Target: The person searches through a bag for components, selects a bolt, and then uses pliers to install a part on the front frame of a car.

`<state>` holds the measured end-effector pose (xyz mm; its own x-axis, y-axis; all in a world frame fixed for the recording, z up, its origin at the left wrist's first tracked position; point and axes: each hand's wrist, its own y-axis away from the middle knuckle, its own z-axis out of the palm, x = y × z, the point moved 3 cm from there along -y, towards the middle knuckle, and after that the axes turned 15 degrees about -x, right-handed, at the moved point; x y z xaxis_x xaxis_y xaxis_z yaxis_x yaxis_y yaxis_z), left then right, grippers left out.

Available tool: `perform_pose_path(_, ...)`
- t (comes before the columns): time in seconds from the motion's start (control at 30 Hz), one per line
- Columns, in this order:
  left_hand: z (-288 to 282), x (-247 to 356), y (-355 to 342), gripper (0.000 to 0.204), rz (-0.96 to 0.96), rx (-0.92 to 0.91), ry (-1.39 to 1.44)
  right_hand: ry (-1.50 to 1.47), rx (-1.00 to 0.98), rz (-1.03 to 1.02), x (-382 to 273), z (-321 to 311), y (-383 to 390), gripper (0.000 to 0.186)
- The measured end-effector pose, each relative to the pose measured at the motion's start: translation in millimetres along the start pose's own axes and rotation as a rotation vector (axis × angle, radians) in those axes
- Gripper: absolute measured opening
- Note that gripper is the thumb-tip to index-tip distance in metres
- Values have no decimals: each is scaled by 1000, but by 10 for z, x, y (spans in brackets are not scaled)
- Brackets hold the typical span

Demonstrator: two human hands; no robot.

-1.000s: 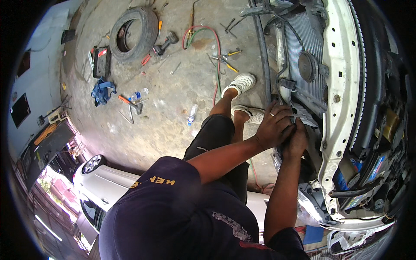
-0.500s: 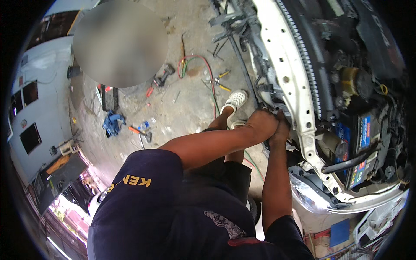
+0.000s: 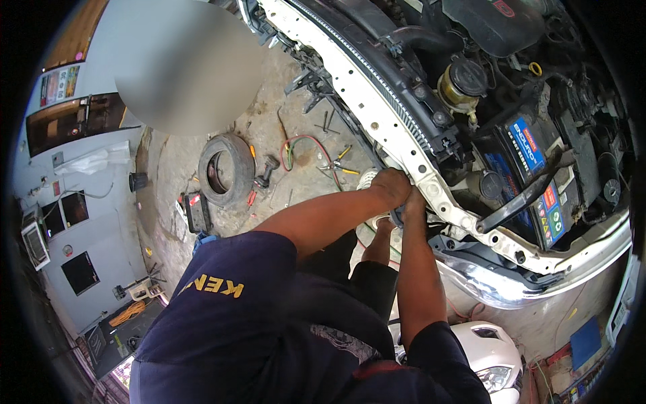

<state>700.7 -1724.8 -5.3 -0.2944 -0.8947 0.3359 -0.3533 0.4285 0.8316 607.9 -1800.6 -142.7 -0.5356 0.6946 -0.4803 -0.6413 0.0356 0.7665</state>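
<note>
My left hand (image 3: 391, 188) is closed in a fist beside the inner edge of the white front crossmember (image 3: 429, 183) of a car with its front end stripped. Right against it, my right hand (image 3: 414, 204) is curled at the same spot, its fingers mostly hidden by the left hand and the metal. What the two hands grip is out of sight. Just below them, a headlight (image 3: 481, 286) sits in the car's corner. Behind the crossmember are a black radiator top (image 3: 377, 50) and a blue-labelled battery (image 3: 531, 168).
On the concrete floor lie a tire (image 3: 243, 182), a cordless power tool (image 3: 267, 172), yellow-handled pliers (image 3: 344, 153) and a red-green hose (image 3: 316, 139). A black bar (image 3: 518, 202) crosses the battery. A white bumper cover (image 3: 494, 347) stands low behind my right arm.
My view has turned, so the car and its crossmember lie more slanted and the tire and white bumper cover have come into sight. Both hands stay together by the crossmember.
</note>
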Motion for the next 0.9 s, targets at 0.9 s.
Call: perform_pose_path(0.9,1788,-5378,-1052,33,-305,-41,386,1345,252,-207,-185,184,605,42)
